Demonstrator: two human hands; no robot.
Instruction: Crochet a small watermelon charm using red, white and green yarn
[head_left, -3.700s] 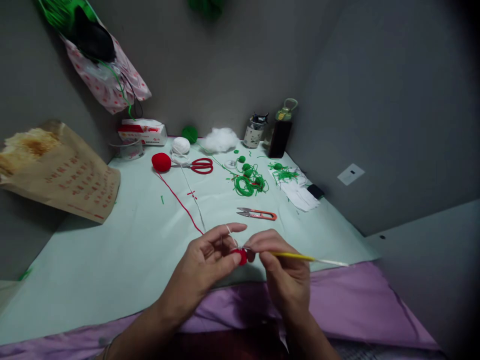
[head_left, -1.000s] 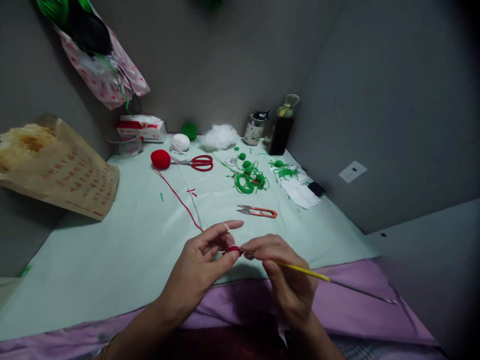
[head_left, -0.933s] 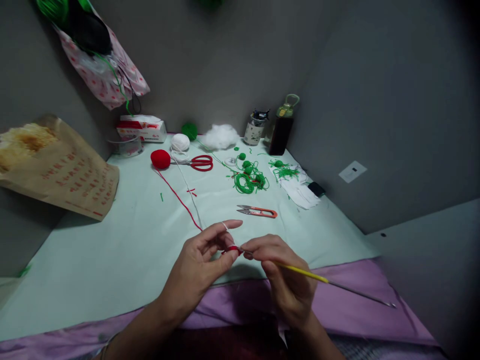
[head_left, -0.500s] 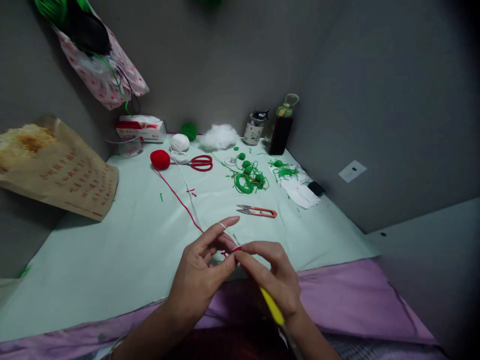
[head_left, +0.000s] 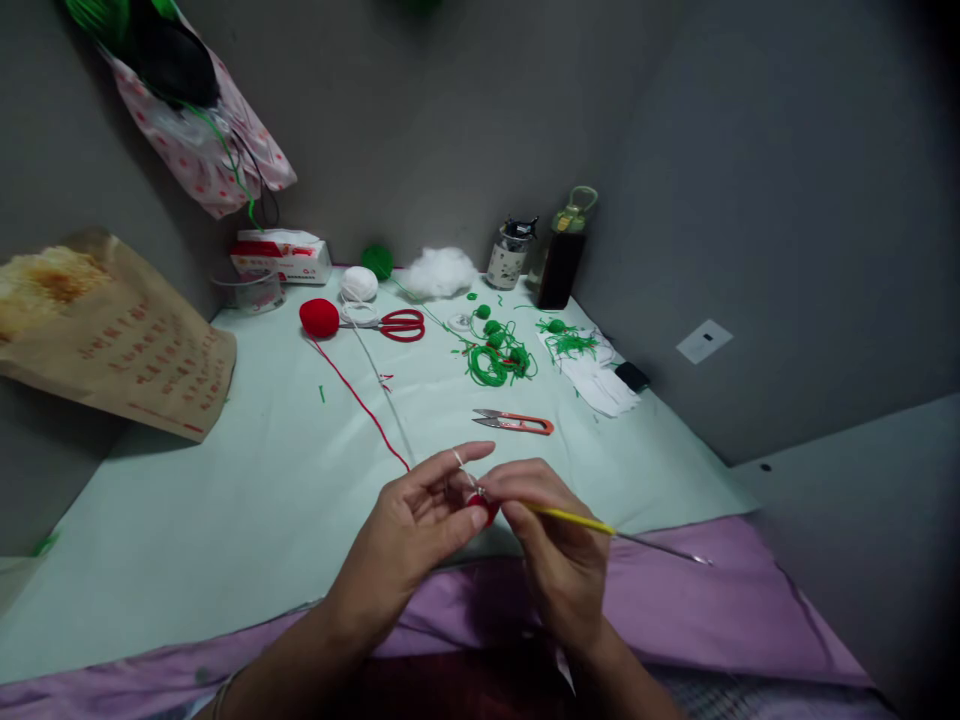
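My left hand (head_left: 424, 525) pinches a small red crochet piece (head_left: 484, 507) between thumb and fingers. A strand of white yarn (head_left: 463, 464) runs over its raised index finger. My right hand (head_left: 559, 540) is closed on a crochet hook (head_left: 574, 516) with a yellow grip; its far metal end points right, while its working tip is at the red piece, partly hidden by fingers. From the red yarn ball (head_left: 320, 318) a red strand leads to my left hand. The white yarn ball (head_left: 359, 284) feeds the white strand.
Orange thread snips (head_left: 514, 422) lie just beyond my hands. Red-handled scissors (head_left: 401, 325) are farther back, beside green yarn pieces (head_left: 491, 362). White stuffing (head_left: 441, 272), a dark bottle (head_left: 564, 255) and a pen cup (head_left: 508, 258) line the wall. A paper bag (head_left: 150, 350) stands left.
The hook has swung from pointing down toward me to lying nearly level, its far end to the right. My right hand has turned with it. The white strand has shifted right.
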